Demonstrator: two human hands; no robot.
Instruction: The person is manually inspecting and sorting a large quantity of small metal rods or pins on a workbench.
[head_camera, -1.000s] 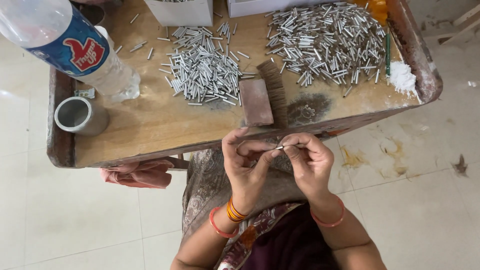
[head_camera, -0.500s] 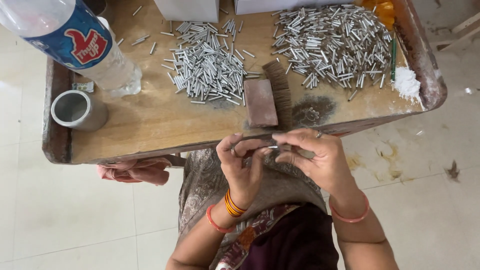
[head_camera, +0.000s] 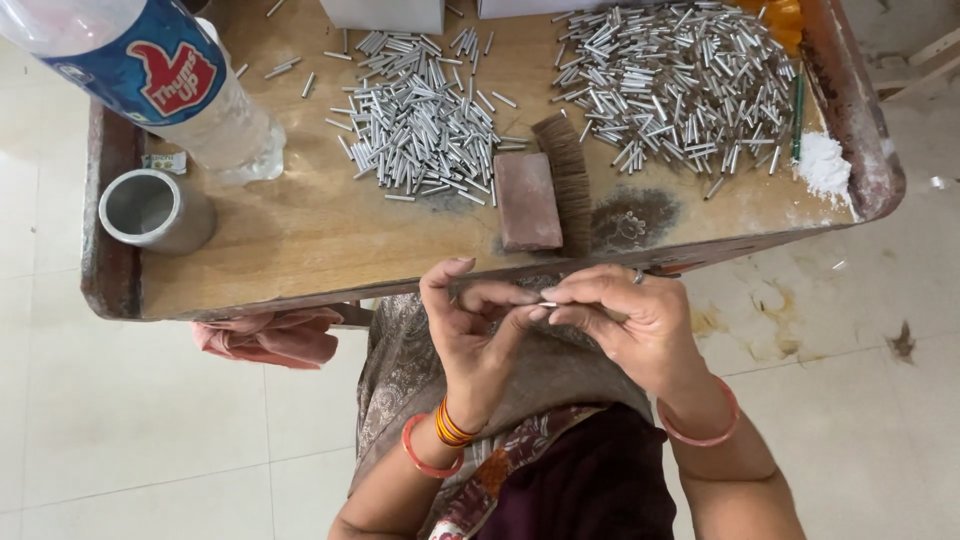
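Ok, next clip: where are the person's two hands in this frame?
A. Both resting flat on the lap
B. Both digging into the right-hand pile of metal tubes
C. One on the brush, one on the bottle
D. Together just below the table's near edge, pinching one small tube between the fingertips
D: the left hand and right hand meet below the table edge, fingertips pinching a small tube; both piles lie untouched.

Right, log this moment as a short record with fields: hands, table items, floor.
left hand: pinches a small silver tube at its fingers
right hand: pinches the same tube's other end
table: wooden, with two heaps of metal tubes, brush, red block, metal cup, plastic bottle, white powder
floor: pale tiles
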